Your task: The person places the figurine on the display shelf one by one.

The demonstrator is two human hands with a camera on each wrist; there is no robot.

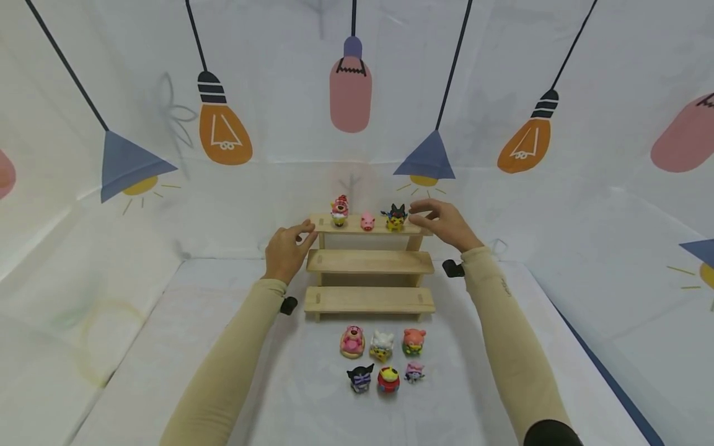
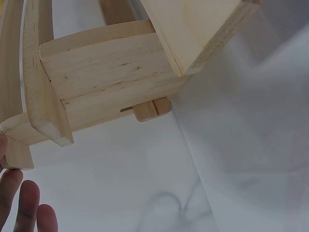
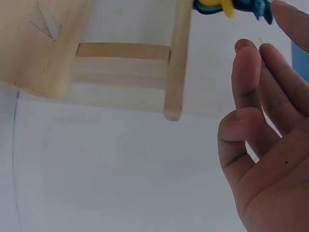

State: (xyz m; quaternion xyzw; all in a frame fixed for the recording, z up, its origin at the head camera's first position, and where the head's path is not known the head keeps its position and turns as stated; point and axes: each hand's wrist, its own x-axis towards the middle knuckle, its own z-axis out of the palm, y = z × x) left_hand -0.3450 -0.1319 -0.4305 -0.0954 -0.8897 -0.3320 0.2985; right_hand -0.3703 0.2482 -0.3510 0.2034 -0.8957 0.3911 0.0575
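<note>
My left hand (image 1: 286, 253) pinches the left end of the top tier of a three-tier wooden display stand (image 1: 370, 262). In the left wrist view its fingertips (image 2: 29, 191) sit right at that end. To the right of a yellow figurine with a dark eared hood (image 1: 396, 218), my right hand (image 1: 443, 224) is held with thumb and index apart. The right wrist view shows the thumb tip beside the figurine's blue part (image 3: 260, 8), the other fingers bent loosely below. On the same tier stand a pink bear figurine (image 1: 339, 212) and a small pink pig figurine (image 1: 367, 221).
In front of the stand, several figurines lie in two rows on the white surface, among them a pink bear in a ring (image 1: 352, 342), a black-eared figurine (image 1: 360, 378) and a red-and-yellow one (image 1: 388, 380). A white lamp-print backdrop (image 1: 290, 124) rises behind.
</note>
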